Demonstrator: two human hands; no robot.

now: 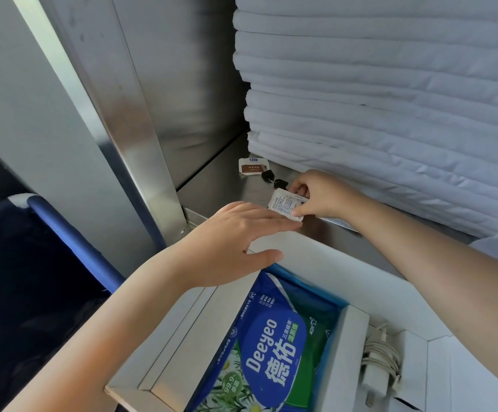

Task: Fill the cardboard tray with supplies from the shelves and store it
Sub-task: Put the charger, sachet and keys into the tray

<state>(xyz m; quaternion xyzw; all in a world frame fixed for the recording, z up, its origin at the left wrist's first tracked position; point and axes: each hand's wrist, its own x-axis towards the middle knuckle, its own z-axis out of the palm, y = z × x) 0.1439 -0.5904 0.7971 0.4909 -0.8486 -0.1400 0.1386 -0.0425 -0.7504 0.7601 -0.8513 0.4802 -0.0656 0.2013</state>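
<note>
A white cardboard tray (310, 257) fills the lower middle of the head view. In it lies a blue and green pack of wet wipes (271, 349), and a coiled white charger cable (380, 361) sits in its right compartment. My right hand (316, 197) pinches a small white sachet (285, 203) just above the steel shelf (227, 179). My left hand (236, 236) hovers flat with straight fingers over the tray's far rim, its fingertips close to the sachet.
A second white sachet (253, 166) and a small black key set (273, 178) lie further back on the shelf. A tall stack of folded white linen (375, 99) takes up the shelf's right side. A steel upright (140, 144) stands left, a blue rail (72, 233) below.
</note>
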